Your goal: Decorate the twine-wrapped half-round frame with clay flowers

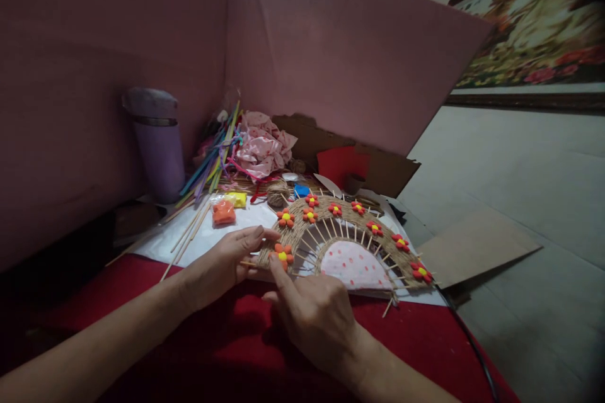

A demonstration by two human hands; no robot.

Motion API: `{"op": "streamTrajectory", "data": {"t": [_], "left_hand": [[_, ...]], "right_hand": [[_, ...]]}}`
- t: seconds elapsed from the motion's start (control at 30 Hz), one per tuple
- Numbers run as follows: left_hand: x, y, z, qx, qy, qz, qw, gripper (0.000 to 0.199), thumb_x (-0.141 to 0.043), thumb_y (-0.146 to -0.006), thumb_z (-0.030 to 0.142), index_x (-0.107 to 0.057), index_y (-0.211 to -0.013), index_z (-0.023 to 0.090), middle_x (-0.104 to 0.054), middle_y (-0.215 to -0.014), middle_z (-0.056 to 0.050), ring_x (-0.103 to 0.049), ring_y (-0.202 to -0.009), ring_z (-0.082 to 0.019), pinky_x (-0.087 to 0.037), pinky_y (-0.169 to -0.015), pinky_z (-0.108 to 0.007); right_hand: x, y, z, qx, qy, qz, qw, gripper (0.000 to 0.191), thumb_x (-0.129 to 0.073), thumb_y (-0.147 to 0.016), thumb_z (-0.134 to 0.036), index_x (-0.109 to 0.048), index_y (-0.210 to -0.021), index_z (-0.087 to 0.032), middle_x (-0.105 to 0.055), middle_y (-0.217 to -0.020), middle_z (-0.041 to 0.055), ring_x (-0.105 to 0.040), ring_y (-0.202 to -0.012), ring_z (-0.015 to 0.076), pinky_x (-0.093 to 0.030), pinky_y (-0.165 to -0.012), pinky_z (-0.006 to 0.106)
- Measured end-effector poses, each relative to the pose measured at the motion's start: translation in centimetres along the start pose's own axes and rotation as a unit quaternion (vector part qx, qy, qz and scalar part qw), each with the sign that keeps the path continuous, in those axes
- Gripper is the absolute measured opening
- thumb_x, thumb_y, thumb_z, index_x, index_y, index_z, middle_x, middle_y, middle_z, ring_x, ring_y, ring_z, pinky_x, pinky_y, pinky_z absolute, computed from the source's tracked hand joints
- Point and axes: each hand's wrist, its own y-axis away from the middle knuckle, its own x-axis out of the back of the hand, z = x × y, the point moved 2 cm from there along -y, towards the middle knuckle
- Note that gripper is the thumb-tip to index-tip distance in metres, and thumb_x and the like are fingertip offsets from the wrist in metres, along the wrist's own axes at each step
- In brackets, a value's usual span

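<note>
A half-round fan of woven twine [299,220] on thin wooden sticks leans over the table, with a dotted white half-circle [354,264] at its inner edge. Red and orange clay flowers with yellow centres sit along the twine band. My left hand [231,258] grips the fan's left end, its lower fingers partly hidden. The stretched index finger of my right hand [316,315] touches the lower-left orange flower [284,255]. The thumb of that hand stands apart from the index finger, and the other fingers are curled, holding nothing visible.
Behind the fan are orange clay [224,213] in a clear bag, a yellow packet [239,200], a twine ball [278,192] and pink cloth [265,145]. A purple tumbler [159,151] stands at left. Loose sticks [186,236] lie on white sheeting; a black cable [467,334] runs along the right.
</note>
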Motion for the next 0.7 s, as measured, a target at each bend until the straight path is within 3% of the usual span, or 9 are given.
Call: {"op": "streamTrajectory", "data": {"t": [0.17, 0.7], "left_hand": [[-0.44, 0.28, 0.16, 0.006, -0.001, 0.001, 1.000, 0.032, -0.056, -0.082, 0.036, -0.057, -0.104, 0.014, -0.063, -0.085, -0.010, -0.065, -0.080, -0.025, -0.050, -0.071, -0.038], [0.01, -0.01, -0.07, 0.004, -0.007, -0.003, 1.000, 0.032, -0.055, -0.082, 0.036, -0.054, -0.105, 0.014, -0.062, -0.096, -0.012, -0.064, -0.083, -0.025, -0.050, -0.075, -0.040]], "right_hand": [[-0.27, -0.71, 0.24, -0.007, 0.012, -0.020, 1.000, 0.045, -0.036, -0.095, -0.035, -0.047, -0.127, -0.005, -0.059, -0.053, 0.0017, -0.050, -0.043, 0.0132, -0.024, -0.042, 0.029], [-0.83, -0.17, 0.35, -0.013, 0.001, -0.015, 1.000, 0.042, -0.036, -0.096, -0.033, -0.049, -0.126, -0.006, -0.059, -0.053, 0.0007, -0.053, -0.043, 0.0125, -0.020, -0.046, 0.030]]}}
